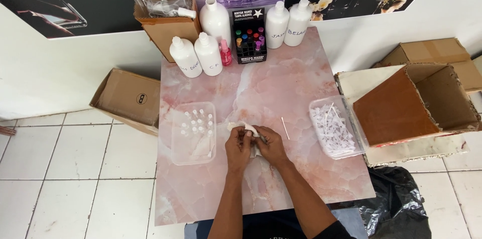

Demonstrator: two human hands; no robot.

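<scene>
The small white item (pixel 244 128) sits between your two hands, just above the near middle of the pink marble table (pixel 281 83). It looks like a crumpled cloth or small bottle; the picture is too small to settle which. Judged by its size, it is light and easily dropped, and soft or slick on the surface. Hold it with the fingertips at its middle and do not squeeze hard.

Your left hand (pixel 238 144) is closed narrow around the item's near side. Your right hand (pixel 271 144) is curled against it from the right, its fingers pinching the same piece. Both hands touch each other.

To the left stands a clear plastic tray (pixel 176 138) holding small white-capped vials. Just right of your hands lies a thin white stick (pixel 284 128), loose on the table. Further right, a second clear tray (pixel 321 106) holds many white sticks. At the far edge stand several white bottles (pixel 186 57) and a black box of coloured vials (pixel 249 36).
</scene>
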